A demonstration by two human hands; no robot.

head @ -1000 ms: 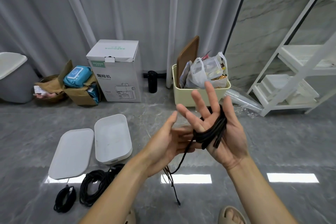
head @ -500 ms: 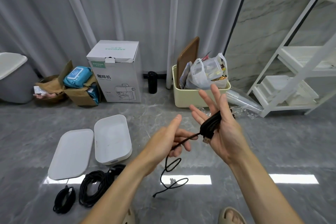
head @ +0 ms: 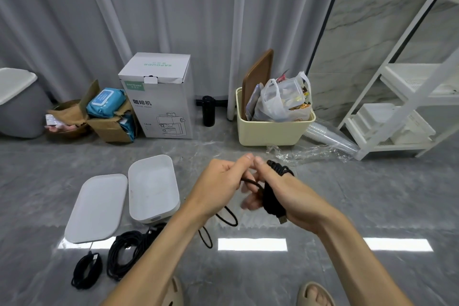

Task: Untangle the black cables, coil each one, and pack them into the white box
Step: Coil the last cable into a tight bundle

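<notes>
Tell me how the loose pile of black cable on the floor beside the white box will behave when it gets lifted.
The cable pile will likely be floppy: its loops sprawl unevenly on the floor. It probably spills and trails, since nothing visibly ties it. It looks light; the similar cable wraps easily around the right hand.

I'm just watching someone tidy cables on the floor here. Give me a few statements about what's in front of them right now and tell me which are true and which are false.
1. The white box is open, with its lid lying beside it. True.
2. A cable already lies inside the white box. False: the box holds nothing visible.
3. The right hand has a black cable wound around it. True.
4. The left hand is resting on the floor. False: it is raised, pinching the loose end of that cable.
5. Two bundles of black cable lie on the floor near the lid. True.
</notes>
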